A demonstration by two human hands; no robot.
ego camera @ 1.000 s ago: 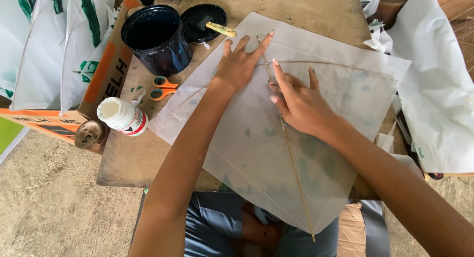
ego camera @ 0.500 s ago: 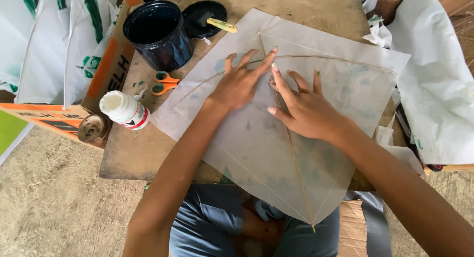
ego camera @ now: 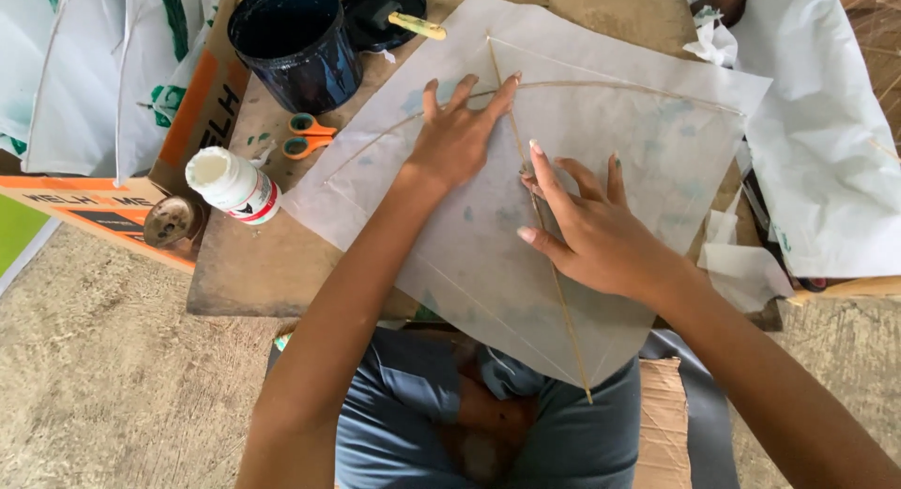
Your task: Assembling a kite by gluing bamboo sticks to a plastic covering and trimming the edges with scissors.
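Dark-filled bucket (ego camera: 294, 43) (open glue bottle (ego camera: 232, 184))

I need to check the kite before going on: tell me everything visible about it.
The kite is a pale, see-through paper sheet, roughly diamond-shaped, lying flat on the wooden board, its lower tip hanging over the person's lap. A thin straight stick runs down its middle and a bowed stick crosses near the top. The left hand and right hand press on it beside the straight stick.

Under my fingers (ego camera: 511, 84): kite sheet (ego camera: 610, 151), thin matt translucent paper, faintly stained. Spine stick (ego camera: 563, 306): smooth pale bamboo-like wood. Counter (ego camera: 244, 273): rough worn wood. Paint can (ego camera: 296, 43): glossy dark. Glue bottle (ego camera: 233, 183): smooth white plastic.
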